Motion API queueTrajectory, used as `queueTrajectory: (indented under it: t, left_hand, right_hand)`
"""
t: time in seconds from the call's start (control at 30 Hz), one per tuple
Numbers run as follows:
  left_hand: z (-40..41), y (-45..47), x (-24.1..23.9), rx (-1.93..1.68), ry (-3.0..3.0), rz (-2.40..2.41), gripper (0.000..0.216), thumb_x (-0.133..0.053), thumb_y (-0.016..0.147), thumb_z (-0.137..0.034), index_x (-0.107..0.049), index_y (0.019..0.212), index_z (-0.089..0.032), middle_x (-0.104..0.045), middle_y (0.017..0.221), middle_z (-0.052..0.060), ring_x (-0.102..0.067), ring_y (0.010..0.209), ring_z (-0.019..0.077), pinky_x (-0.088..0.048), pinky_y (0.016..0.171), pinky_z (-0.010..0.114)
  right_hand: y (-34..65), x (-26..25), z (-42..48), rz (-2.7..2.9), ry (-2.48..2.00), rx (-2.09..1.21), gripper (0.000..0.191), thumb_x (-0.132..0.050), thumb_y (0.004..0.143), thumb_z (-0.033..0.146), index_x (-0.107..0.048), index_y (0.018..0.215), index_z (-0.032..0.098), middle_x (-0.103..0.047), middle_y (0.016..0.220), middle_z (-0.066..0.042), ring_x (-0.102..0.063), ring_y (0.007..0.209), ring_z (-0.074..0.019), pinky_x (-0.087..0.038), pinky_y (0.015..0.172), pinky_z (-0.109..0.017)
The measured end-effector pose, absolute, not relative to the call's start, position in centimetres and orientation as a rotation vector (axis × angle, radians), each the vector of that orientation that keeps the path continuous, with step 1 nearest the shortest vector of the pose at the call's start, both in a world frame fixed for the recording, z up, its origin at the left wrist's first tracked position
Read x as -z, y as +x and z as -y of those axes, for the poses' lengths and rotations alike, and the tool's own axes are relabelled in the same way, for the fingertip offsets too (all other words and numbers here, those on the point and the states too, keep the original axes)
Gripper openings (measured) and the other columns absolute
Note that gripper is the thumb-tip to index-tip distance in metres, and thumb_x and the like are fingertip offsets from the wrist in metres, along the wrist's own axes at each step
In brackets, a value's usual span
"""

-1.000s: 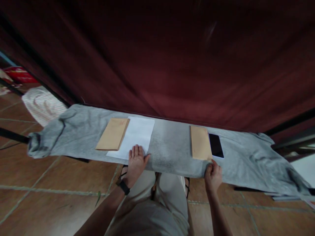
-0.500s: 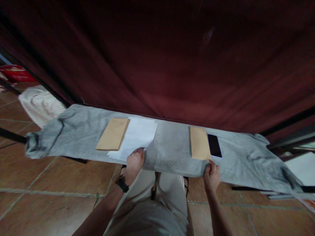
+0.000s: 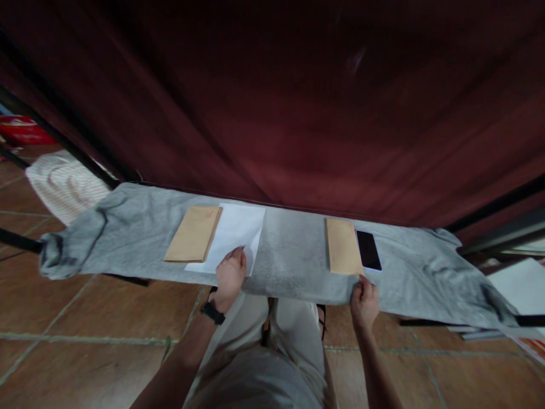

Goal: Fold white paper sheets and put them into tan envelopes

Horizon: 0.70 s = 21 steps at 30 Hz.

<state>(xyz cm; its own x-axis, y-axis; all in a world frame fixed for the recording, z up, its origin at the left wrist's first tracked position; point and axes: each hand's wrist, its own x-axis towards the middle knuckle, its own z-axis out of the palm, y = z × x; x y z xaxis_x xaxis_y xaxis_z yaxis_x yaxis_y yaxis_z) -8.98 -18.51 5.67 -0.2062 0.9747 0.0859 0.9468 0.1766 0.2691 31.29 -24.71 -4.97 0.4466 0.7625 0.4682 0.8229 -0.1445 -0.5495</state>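
Note:
My left hand (image 3: pixel 230 274) lies on the white paper (image 3: pixel 241 227), fingers curled together near its lower right part. It seems to pinch a sheet there, but the fingertips are partly hidden. Left of the paper, overlapping it, sits a stack of brown envelopes (image 3: pixel 193 234). My right hand (image 3: pixel 364 300) is at the cloth's front edge, its thumb and fingers closed on the lower right corner of another brown envelope (image 3: pixel 344 247). That envelope lies flat. Just to its right rests a dark-screened phone (image 3: pixel 368 250).
A grey cloth (image 3: pixel 293 255) covers the narrow bench. Behind it hangs a dark red curtain (image 3: pixel 289 142). Black metal bars (image 3: pixel 19 240) stand at both ends. A striped cloth (image 3: pixel 70 184) hangs at the left, and papers (image 3: pixel 519 287) lie low at the right.
My left hand has moved slightly up and left over the paper. The top sheet, askew to the right before, now lines up with the paper beneath. My right hand stays at the envelope's corner.

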Motion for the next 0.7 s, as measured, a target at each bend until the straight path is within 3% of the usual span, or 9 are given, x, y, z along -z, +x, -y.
queueTrajectory:
  t: [0.17, 0.3, 0.43, 0.6, 0.7]
  left_hand:
    - [20.0, -4.8, -6.8, -0.362, 2.262, -2.043, 0.042, -0.041, 0.100, -0.017, -0.057, 0.138, -0.019, -0.068, 0.133, 0.011, -0.063, 0.120, 0.0243, -0.049, 0.103, 0.036]
    - [21.0, 0.7, -7.0, -0.234, 2.380, -1.841, 0.041, -0.047, 0.094, -0.009, -0.060, 0.133, -0.013, -0.069, 0.123, 0.016, -0.064, 0.113, 0.0273, -0.052, 0.093, 0.038]
    - [21.3, 4.8, -6.8, -0.164, 2.468, -1.672, 0.041, -0.048, 0.093, -0.006, -0.060, 0.132, -0.010, -0.067, 0.123, 0.019, -0.063, 0.114, 0.0285, -0.052, 0.090, 0.038]
    - [21.3, 7.6, -6.6, -0.171, 2.457, -1.521, 0.042, -0.047, 0.093, -0.007, -0.059, 0.133, -0.010, -0.068, 0.121, 0.020, -0.062, 0.117, 0.0294, -0.053, 0.090, 0.039]
    - [21.6, 8.5, -6.0, -0.148, 2.435, -1.459, 0.039, -0.044, 0.093, -0.008, -0.063, 0.127, -0.013, -0.068, 0.122, 0.019, -0.062, 0.118, 0.0292, -0.053, 0.091, 0.040]
  right_hand:
    - [31.1, 4.6, 24.8, 1.267, -1.915, 0.071, 0.053, -0.033, 0.098, 0.045, -0.064, 0.127, 0.014, -0.064, 0.107, -0.016, -0.059, 0.099, -0.0300, -0.046, 0.085, -0.041]
    - [30.6, 3.9, 25.1, 1.197, -1.833, -0.052, 0.053, -0.036, 0.096, 0.049, -0.065, 0.124, 0.014, -0.066, 0.111, -0.017, -0.060, 0.105, -0.0297, -0.047, 0.092, -0.044]
    - [28.4, 3.0, 25.6, 1.112, -1.687, -0.388, 0.052, -0.045, 0.093, 0.053, -0.065, 0.122, 0.015, -0.069, 0.116, -0.016, -0.064, 0.107, -0.0279, -0.049, 0.096, -0.044]
    - [23.9, 1.6, 24.5, 0.995, -1.562, -0.870, 0.062, -0.049, 0.090, 0.064, -0.064, 0.126, 0.016, -0.074, 0.108, -0.014, -0.070, 0.085, -0.0247, -0.058, 0.080, -0.041]
    - [22.3, 0.9, 23.1, 0.925, -1.528, -1.075, 0.066, -0.045, 0.089, 0.071, -0.065, 0.124, 0.019, -0.076, 0.102, -0.012, -0.073, 0.083, -0.0255, -0.060, 0.075, -0.039]
